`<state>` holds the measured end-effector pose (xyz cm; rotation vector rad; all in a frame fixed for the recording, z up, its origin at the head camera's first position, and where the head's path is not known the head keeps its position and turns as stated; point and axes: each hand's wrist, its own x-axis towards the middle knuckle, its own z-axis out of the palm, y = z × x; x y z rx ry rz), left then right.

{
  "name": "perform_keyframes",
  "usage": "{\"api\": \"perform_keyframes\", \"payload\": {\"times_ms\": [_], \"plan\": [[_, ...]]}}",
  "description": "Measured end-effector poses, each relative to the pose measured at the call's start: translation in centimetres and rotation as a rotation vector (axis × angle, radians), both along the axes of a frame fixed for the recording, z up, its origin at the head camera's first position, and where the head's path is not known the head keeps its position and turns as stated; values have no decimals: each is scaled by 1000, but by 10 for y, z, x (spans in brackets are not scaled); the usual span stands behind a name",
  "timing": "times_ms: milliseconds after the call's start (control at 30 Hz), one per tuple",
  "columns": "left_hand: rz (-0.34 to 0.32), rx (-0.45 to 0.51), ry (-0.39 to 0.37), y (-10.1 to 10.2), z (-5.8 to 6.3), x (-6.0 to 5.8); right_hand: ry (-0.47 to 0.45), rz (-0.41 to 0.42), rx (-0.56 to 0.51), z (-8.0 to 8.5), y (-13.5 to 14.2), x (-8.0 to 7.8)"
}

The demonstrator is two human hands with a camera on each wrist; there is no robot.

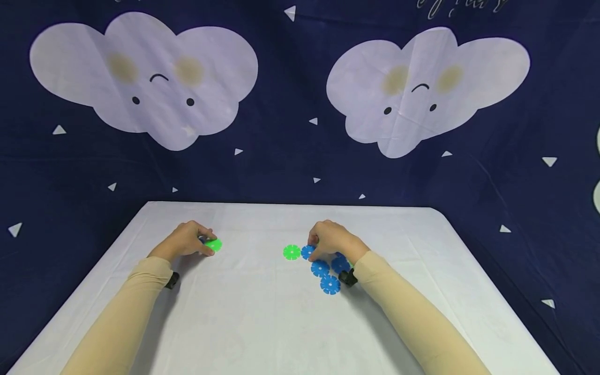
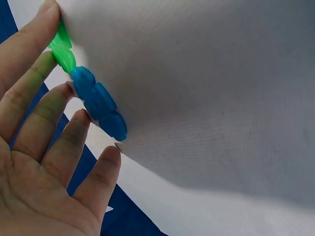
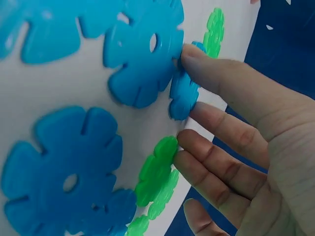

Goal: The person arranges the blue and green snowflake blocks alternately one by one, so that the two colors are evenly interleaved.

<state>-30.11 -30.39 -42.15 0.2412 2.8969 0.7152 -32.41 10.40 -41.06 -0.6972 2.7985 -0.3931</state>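
My left hand (image 1: 185, 239) is at the left of the table, its thumb and index finger pinching the edges of a green notched plastic disc (image 1: 216, 244). Right beside that disc, under the fingers, lies a blue notched disc (image 2: 96, 101). Right of the middle, thumb and index finger of my right hand (image 1: 334, 238) pinch another blue disc (image 1: 305, 251). A second green disc (image 1: 288, 252) lies just left of it. More blue discs, one of them (image 1: 316, 269) nearest the fingers, lie below the right hand.
Green discs (image 3: 156, 172) lie under the right hand, mostly hidden in the head view. A white cloth covers the table (image 1: 244, 312). Behind it hangs a dark blue curtain (image 1: 281, 177) with cloud prints.
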Motion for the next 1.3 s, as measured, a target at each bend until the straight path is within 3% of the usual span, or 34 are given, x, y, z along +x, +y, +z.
{"api": "perform_keyframes", "payload": {"times_ms": [300,700,1300], "plan": [[-3,3,9,1,-2,1,-10,12,49,3,-2,2],[-6,36,10,1,-3,2,-65,88,-60,-7,-1,5],[21,53,-3,-1,-5,2,-104,70,-51,-3,3,3]]}}
